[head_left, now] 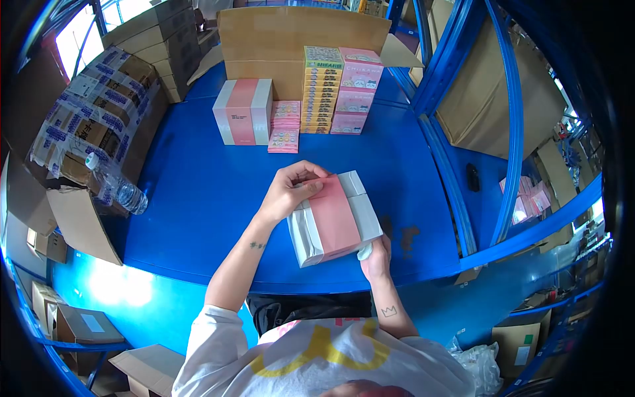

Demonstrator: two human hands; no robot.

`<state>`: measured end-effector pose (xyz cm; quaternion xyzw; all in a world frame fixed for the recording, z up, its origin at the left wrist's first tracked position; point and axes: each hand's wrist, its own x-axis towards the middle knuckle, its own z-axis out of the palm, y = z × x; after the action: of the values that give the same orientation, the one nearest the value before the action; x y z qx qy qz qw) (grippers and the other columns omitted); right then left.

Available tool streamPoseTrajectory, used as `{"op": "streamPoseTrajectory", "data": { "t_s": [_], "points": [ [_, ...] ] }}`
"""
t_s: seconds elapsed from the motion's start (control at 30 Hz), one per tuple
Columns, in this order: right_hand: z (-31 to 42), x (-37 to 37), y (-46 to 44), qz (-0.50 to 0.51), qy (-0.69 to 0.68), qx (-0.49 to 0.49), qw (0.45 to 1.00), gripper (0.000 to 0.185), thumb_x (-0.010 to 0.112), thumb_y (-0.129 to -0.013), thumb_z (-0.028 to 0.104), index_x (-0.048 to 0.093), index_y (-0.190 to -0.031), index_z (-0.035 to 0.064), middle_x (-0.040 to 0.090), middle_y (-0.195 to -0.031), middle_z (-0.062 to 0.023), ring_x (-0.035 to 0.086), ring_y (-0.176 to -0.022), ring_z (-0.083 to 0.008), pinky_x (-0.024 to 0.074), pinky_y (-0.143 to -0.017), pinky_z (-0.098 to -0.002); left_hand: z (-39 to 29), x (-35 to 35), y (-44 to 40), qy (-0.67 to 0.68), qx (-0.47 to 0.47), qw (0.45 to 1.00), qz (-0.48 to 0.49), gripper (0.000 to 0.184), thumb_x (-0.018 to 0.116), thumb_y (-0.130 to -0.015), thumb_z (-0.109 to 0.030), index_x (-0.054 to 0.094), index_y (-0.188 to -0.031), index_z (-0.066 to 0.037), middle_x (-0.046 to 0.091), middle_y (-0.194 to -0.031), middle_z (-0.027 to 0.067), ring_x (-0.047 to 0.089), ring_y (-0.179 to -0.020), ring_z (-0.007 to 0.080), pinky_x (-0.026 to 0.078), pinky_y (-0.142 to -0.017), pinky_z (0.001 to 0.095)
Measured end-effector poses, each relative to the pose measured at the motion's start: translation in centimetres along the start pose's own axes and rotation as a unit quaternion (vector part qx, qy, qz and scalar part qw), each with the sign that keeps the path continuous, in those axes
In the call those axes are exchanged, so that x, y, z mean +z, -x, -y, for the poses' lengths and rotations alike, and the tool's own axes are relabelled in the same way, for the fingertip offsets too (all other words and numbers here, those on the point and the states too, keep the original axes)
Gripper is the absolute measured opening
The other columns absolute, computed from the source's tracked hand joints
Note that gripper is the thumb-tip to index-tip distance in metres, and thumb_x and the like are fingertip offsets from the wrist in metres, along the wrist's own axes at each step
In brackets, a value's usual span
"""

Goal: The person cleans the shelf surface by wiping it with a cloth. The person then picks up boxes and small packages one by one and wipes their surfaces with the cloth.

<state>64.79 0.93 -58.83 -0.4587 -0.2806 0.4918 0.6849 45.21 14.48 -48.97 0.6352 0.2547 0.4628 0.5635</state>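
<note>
A white gift box with a wide pink paper band (334, 215) is held tilted above the blue table's front part. My left hand (297, 188) is closed at its far left edge, thumb and fingers pinching at the end of the band. My right hand (377, 257) grips the near right corner from the side and below; some of its fingers are hidden by the box. A small white piece (365, 251) shows between that hand and the box, too small to name.
Behind the box on the blue table (198, 198) stand another pink-banded white box (243, 112), small pink packets (284, 126), stacked yellow boxes (319, 92) and pink boxes (357, 79). A water bottle (119, 185) leans by taped cartons (99, 112) at left. Blue shelf posts (456, 59) rise at right.
</note>
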Motion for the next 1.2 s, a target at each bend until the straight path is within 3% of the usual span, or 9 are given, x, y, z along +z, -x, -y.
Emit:
{"op": "streamPoseTrajectory", "data": {
  "t_s": [0.27,0.37,0.53,0.7,0.77,0.8,0.97,1.1,1.2],
  "points": [
    [-0.1,0.3,-0.2,-0.005,-0.011,0.005,1.000,0.037,0.046,-0.101,0.020,0.054,-0.133,0.0035,0.058,-0.129,-0.0107,0.053,-0.116,-0.0182,0.0396,-0.099,-0.0310,-0.3,0.1,0.1,-0.003,0.002,1.000,-0.010,0.014,0.060,-0.088,0.002,0.067,-0.097,-0.005,0.070,-0.098,0.0116,0.066,-0.082,0.0186,0.053,-0.077,0.0261],
    [-0.3,-0.4,-0.7,0.065,-0.012,-0.030,0.997,0.031,0.051,-0.098,0.018,0.059,-0.124,0.0038,0.063,-0.119,-0.0093,0.058,-0.108,-0.0173,0.0445,-0.092,-0.0299,-0.9,0.2,0.2,0.006,-0.009,1.000,-0.016,0.018,0.055,-0.087,0.006,0.066,-0.097,-0.004,0.069,-0.093,0.0090,0.060,-0.075,0.0130,0.047,-0.071,0.0209],
    [-1.0,-0.8,-1.1,0.067,0.015,-0.033,0.997,0.035,0.047,-0.097,0.012,0.056,-0.130,0.0036,0.061,-0.123,-0.0094,0.056,-0.108,-0.0144,0.0423,-0.093,-0.0266,-0.8,0.5,0.4,-0.047,-0.023,0.998,-0.040,0.017,0.057,-0.088,0.002,0.066,-0.101,-0.005,0.066,-0.088,0.0064,0.054,-0.072,0.0104,0.043,-0.069,0.0209],
    [1.5,0.3,-0.3,0.052,0.043,-0.028,0.997,0.038,0.043,-0.098,0.014,0.053,-0.133,0.0026,0.062,-0.121,-0.0089,0.055,-0.104,-0.0124,0.0432,-0.088,-0.0235,0.0,0.3,0.2,-0.012,-0.030,0.999,-0.030,0.014,0.058,-0.091,-0.001,0.066,-0.102,-0.003,0.066,-0.090,0.0061,0.055,-0.076,0.0101,0.043,-0.072,0.0200],
    [2.2,0.2,-0.4,0.092,0.098,0.040,0.990,0.039,0.042,-0.099,0.018,0.053,-0.134,0.0026,0.065,-0.110,-0.0065,0.055,-0.093,-0.0092,0.0425,-0.076,-0.0208,0.4,-0.1,0.1,-0.002,-0.015,1.000,-0.027,0.014,0.056,-0.092,0.001,0.065,-0.103,-0.001,0.067,-0.094,0.0077,0.057,-0.078,0.0102,0.044,-0.076,0.0190],
    [2.2,0.0,-0.3,0.091,0.098,0.040,0.990,0.039,0.042,-0.099,0.018,0.053,-0.134,0.0026,0.065,-0.110,-0.0065,0.055,-0.093,-0.0092,0.0425,-0.076,-0.0208,0.4,0.1,0.1,-0.002,-0.016,1.000,-0.026,0.014,0.056,-0.092,0.001,0.065,-0.103,-0.001,0.067,-0.094,0.0077,0.057,-0.078,0.0102,0.044,-0.076,0.0190],
    [1.4,0.7,-0.7,0.076,0.071,0.011,0.994,0.040,0.041,-0.100,0.021,0.054,-0.132,0.0024,0.065,-0.098,-0.0029,0.051,-0.082,-0.0061,0.0379,-0.067,-0.0195,-0.5,0.4,0.3,0.010,-0.018,0.999,-0.049,0.016,0.056,-0.091,0.004,0.065,-0.103,-0.001,0.068,-0.100,0.0095,0.058,-0.079,0.0099,0.045,-0.077,0.0182],
    [1.8,1.1,-0.4,0.068,0.031,-0.033,0.997,0.030,0.041,-0.101,0.024,0.062,-0.115,0.0074,0.056,-0.073,0.0031,0.041,-0.062,-0.0028,0.0275,-0.052,-0.0195,-0.1,0.3,0.2,0.019,-0.028,0.999,-0.035,0.016,0.057,-0.090,0.004,0.064,-0.104,0.000,0.068,-0.103,0.0108,0.058,-0.080,0.0100,0.045,-0.079,0.0179],
    [2.1,1.2,-0.3,0.066,0.036,-0.032,0.997,0.030,0.042,-0.101,0.023,0.062,-0.115,0.0069,0.057,-0.074,0.0027,0.042,-0.062,-0.0029,0.0280,-0.053,-0.0197,0.1,0.2,0.1,0.032,-0.027,0.999,-0.030,0.016,0.057,-0.090,0.004,0.065,-0.103,0.000,0.068,-0.103,0.0109,0.058,-0.080,0.0101,0.045,-0.079,0.0182]
  ]
}}
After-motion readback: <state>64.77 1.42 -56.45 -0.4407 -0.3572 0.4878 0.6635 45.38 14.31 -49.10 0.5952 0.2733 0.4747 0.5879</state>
